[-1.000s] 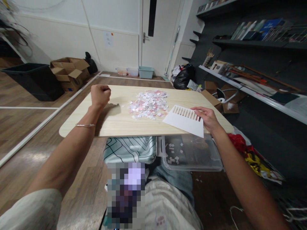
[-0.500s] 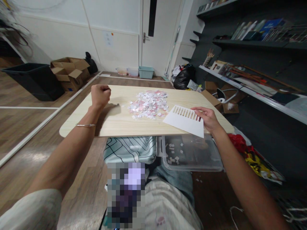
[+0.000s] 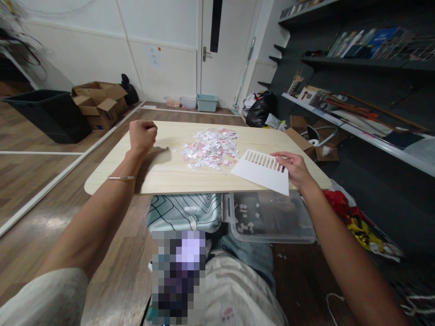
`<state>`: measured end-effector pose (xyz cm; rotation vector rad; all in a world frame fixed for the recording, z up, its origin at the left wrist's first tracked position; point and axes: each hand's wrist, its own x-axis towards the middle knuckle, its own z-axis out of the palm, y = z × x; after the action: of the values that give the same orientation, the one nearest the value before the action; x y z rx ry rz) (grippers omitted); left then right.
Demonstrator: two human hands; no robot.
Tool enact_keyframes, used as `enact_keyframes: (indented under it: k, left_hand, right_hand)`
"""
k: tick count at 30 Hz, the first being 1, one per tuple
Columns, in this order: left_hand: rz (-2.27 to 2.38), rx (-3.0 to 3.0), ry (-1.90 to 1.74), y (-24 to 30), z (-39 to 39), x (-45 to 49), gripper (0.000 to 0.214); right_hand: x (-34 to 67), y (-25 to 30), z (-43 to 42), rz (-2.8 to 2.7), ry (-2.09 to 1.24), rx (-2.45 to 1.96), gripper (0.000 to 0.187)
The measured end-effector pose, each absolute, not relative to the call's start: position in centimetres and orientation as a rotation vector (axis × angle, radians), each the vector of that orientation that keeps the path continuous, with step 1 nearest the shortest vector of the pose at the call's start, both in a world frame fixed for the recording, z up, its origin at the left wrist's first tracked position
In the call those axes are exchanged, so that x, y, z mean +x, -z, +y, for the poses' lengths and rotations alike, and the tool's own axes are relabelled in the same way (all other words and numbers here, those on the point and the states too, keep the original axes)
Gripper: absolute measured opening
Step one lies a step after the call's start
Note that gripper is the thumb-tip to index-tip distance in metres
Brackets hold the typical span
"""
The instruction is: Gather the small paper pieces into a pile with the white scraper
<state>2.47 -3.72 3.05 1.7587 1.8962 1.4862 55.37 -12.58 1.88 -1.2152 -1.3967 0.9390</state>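
Observation:
My left hand (image 3: 142,136) is closed in a fist above the left part of the pale wooden tabletop (image 3: 163,179). Whatever it may hold is hidden inside the fingers. A bracelet circles that wrist. At the right front of the table, my right hand (image 3: 291,168) grips a white slotted scraper (image 3: 263,174) by its right end. The scraper's wide plain edge points toward me and overhangs the table's front edge. Between my hands lies a loose heap of small white and pink paper pieces (image 3: 212,147), just beyond the scraper's left corner.
Below the table's front edge are a clear plastic bin (image 3: 285,226) with several paper bits and a patterned pale-blue cushion-like item (image 3: 185,213). A black trash bin (image 3: 49,115) and cardboard boxes (image 3: 102,104) stand left. Dark shelves (image 3: 356,61) line the right wall.

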Motion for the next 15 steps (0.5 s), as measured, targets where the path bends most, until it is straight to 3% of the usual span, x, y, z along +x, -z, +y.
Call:
enact_keyframes:
  k: [15]
  left_hand:
    - [1.906,1.778,-1.476,-2.89,-3.69,2.34,0.029]
  right_hand:
    - [55.17,-2.06,-12.73,-1.369,-0.933,-1.234,0.053]
